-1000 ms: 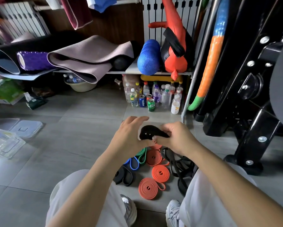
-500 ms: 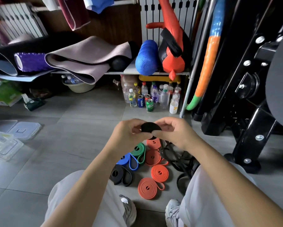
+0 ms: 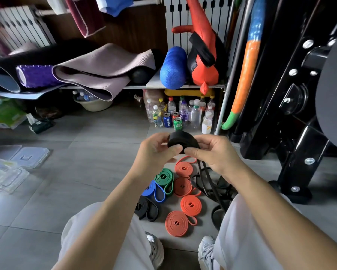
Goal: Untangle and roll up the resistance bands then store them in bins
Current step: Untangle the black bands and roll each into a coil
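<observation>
Both hands hold a partly rolled black resistance band (image 3: 181, 141) in the air above the floor. My left hand (image 3: 156, 152) pinches the coil from the left, and my right hand (image 3: 210, 152) grips it from the right. The band's loose tail (image 3: 206, 178) hangs down to a tangle of black bands (image 3: 220, 191) on the floor. Below my hands lie rolled bands: several orange ones (image 3: 191, 205), a green one (image 3: 164, 180), a blue one (image 3: 154, 191) and a black one (image 3: 146, 208).
Clear plastic bins and lids (image 3: 9, 168) lie on the floor at the left. Bottles and cans (image 3: 179, 115) stand under a shelf (image 3: 156, 82) with mats and rollers. A black machine frame (image 3: 292, 133) fills the right. My knees and shoes (image 3: 156, 250) are below.
Both hands have lifted the black roll higher and farther from me. The coil has grown thicker and now shows its flat side to the camera.
</observation>
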